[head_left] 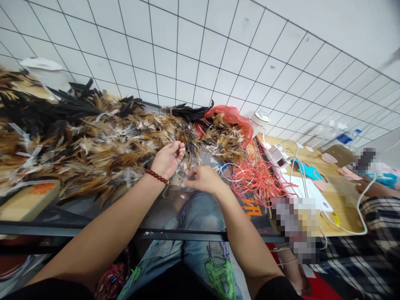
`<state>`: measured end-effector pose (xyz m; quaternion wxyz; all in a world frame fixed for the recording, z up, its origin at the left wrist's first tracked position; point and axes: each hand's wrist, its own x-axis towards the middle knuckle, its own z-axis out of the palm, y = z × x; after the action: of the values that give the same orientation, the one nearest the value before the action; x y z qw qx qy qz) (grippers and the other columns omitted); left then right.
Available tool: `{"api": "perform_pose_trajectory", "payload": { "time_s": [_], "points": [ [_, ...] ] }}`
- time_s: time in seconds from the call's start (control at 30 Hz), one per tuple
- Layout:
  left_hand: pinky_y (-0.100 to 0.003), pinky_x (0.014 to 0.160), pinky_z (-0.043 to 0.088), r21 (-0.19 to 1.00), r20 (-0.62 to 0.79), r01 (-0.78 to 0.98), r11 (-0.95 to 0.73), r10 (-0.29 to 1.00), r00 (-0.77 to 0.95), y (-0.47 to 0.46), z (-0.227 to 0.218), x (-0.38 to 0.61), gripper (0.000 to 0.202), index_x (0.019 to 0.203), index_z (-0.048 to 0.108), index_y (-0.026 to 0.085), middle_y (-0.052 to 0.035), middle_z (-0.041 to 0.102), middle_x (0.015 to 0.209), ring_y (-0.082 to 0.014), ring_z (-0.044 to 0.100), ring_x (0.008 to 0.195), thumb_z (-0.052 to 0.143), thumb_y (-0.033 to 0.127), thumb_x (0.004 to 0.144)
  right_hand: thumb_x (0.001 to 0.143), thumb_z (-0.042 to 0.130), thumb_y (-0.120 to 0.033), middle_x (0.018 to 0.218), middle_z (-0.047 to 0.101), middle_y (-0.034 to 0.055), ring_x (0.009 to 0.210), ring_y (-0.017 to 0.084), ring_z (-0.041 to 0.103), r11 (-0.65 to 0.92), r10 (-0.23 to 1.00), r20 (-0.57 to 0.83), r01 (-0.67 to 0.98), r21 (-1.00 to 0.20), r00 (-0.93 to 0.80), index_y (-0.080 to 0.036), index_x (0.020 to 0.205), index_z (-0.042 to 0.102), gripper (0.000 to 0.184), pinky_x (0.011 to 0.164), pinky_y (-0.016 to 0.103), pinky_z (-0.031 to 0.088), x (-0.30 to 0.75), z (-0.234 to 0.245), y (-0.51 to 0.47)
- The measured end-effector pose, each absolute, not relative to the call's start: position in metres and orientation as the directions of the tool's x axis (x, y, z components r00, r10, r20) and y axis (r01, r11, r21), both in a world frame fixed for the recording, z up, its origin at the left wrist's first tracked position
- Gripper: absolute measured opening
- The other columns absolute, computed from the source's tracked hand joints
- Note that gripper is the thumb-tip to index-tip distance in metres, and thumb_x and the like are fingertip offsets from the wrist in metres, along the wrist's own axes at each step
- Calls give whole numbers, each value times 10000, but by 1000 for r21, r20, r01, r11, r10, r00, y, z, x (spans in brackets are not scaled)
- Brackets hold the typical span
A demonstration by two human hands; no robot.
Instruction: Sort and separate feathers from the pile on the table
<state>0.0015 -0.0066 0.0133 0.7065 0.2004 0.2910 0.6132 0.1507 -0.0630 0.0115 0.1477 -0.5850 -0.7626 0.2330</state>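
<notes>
My left hand (170,159), with a dark red bead bracelet (157,176) at the wrist, is turned palm up over the edge of a brown feather pile (112,146). Its fingers are curled in and pressed together; whatever they pinch is too small to make out. Lower and to the right, my right hand (204,179) hovers above the glossy tabletop (156,212), fingers bent, thumb apart from the forefinger, with nothing visible between them. Blue-handled scissors (222,166) lie just beyond it, beside a heap of orange-red cord (253,175).
Black feathers (71,102) lie at the back left, a red plastic bag (231,118) at the back centre. A wooden block (29,200) stands front left. White cables and a power strip (278,156) run at right, where a co-worker's plaid sleeve (379,216) shows. A wire grid (187,54) rises behind.
</notes>
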Motion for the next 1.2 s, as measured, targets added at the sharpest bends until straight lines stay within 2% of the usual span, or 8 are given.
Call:
{"api": "perform_pose_trajectory", "payload": {
  "time_s": [0.13,0.27,0.43,0.57,0.7,0.9,1.03,1.2],
  "points": [
    [-118,535,475,647,-173,-744,168,982,72,-8,14,2,82,730,647,110,-27,645,687,-43,568,566,677,87,803,712,684,-228,628,635,-13,589,104,524,189,952,-59,729,-658,-301,-180,666,663,70,580,218,352,150,7,-58],
    [-133,552,497,669,-193,-710,219,974,119,-11,13,4,70,738,655,100,-38,660,708,-52,588,577,665,66,799,673,728,-367,616,641,-15,531,83,535,-82,972,-117,171,-982,-205,-167,706,622,229,509,191,372,164,9,-48],
    [-178,584,534,735,-235,-601,315,949,211,-15,10,8,107,752,670,66,-62,671,706,-80,623,580,601,38,829,563,801,-417,591,601,-40,492,48,474,-101,994,-90,-182,-978,-69,-161,712,628,343,473,171,343,167,12,-44],
    [-220,637,562,779,-295,-461,425,897,328,-18,7,11,98,757,684,52,-99,689,719,-121,668,635,613,42,824,578,785,-391,505,479,-87,456,42,345,36,996,20,-191,-981,84,-172,712,628,301,457,184,282,164,5,-40],
    [-231,652,566,767,-323,-427,478,864,386,-21,3,14,40,763,690,59,-114,699,726,-138,683,665,666,61,796,612,760,-398,579,550,-55,490,53,360,75,995,63,-173,-982,74,-166,748,628,299,479,199,288,162,-4,-36],
    [-188,602,532,809,-174,-532,251,966,190,-13,31,-4,83,763,664,75,-73,680,712,-93,638,609,623,84,835,687,702,-448,538,472,-75,499,73,381,189,976,179,-69,-980,125,-189,736,560,299,524,217,334,159,15,-42],
    [-192,616,528,828,-77,-515,220,955,285,-11,68,-25,76,788,660,88,-60,678,739,-95,636,654,610,95,845,811,605,-328,720,646,-10,677,108,579,351,870,207,269,-897,-447,-183,768,619,152,674,236,454,127,50,-88],
    [-195,570,511,907,-107,-365,213,951,289,-23,85,-51,91,765,658,71,-78,665,717,-96,606,606,606,77,840,790,558,-233,694,693,35,596,179,626,721,347,-255,430,-543,-903,-185,685,638,140,492,255,466,18,28,-161]
  ]
}}
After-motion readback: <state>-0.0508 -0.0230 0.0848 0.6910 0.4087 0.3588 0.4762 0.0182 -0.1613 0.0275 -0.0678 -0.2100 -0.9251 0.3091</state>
